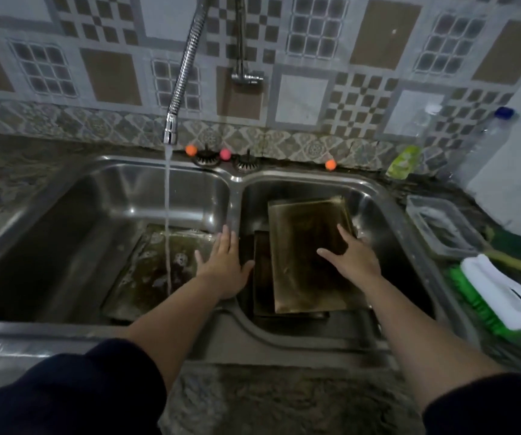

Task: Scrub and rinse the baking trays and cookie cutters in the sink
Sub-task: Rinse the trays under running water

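Observation:
A double steel sink (235,183) fills the view. A soapy baking tray (146,271) lies in the left basin under running water from the tap (183,73). In the right basin a brownish tray (303,246) leans on top of darker stacked trays (262,277). My left hand (224,262) hovers with straight fingers over the divider between the basins, holding nothing. My right hand (353,255) is spread over the right edge of the top tray, fingers straight. No cookie cutters are visible.
On the counter to the right lie a green and white scrub brush (500,296), a clear plastic container (441,227), a green pouch (405,161) and a plastic bottle (485,142). Small coloured balls (225,154) sit along the sink's back rim.

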`<state>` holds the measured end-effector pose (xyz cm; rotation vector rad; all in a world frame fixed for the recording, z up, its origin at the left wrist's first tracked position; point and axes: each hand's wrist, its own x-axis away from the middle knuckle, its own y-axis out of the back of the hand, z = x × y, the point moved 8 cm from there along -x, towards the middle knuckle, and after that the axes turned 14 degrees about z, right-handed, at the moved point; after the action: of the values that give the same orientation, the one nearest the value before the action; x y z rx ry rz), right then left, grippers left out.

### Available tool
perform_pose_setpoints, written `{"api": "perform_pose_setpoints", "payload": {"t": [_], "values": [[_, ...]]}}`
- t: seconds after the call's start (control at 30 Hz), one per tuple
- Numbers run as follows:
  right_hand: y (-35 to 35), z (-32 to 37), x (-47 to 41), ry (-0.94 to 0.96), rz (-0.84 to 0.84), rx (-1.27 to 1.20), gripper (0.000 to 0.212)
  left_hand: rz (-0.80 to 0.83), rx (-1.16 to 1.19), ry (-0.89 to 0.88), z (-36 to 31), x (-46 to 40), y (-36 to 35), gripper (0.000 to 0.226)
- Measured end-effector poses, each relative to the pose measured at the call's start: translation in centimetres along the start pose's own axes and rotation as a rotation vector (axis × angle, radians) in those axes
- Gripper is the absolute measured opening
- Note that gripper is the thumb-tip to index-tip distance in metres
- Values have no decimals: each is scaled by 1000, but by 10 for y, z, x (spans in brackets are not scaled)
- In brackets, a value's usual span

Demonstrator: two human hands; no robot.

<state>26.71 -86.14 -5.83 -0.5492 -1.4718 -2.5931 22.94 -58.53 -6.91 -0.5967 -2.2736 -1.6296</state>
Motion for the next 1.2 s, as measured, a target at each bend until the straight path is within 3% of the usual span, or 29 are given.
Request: {"api": "perform_pose_setpoints", "payload": {"t": [0.3, 0.53, 0.8, 1.0, 1.2], "values": [[-73, -25, -44, -105, 229, 77, 88, -114, -198, 85, -1, -6, -2, 75], [-98, -22, -61, -223, 281, 322, 74, -133, -190, 90, 2, -10, -4, 71], [-105, -18, -67, -207, 409, 314, 66, -146, -151, 26, 3, -11, -3, 70], [-94, 5, -56, -163, 331, 265, 64, -95, -147, -2, 1, -12, -5, 73], [-84, 118, -16, 80, 130, 180, 50, 50, -92, -152, 18, -3, 0, 66]]}}
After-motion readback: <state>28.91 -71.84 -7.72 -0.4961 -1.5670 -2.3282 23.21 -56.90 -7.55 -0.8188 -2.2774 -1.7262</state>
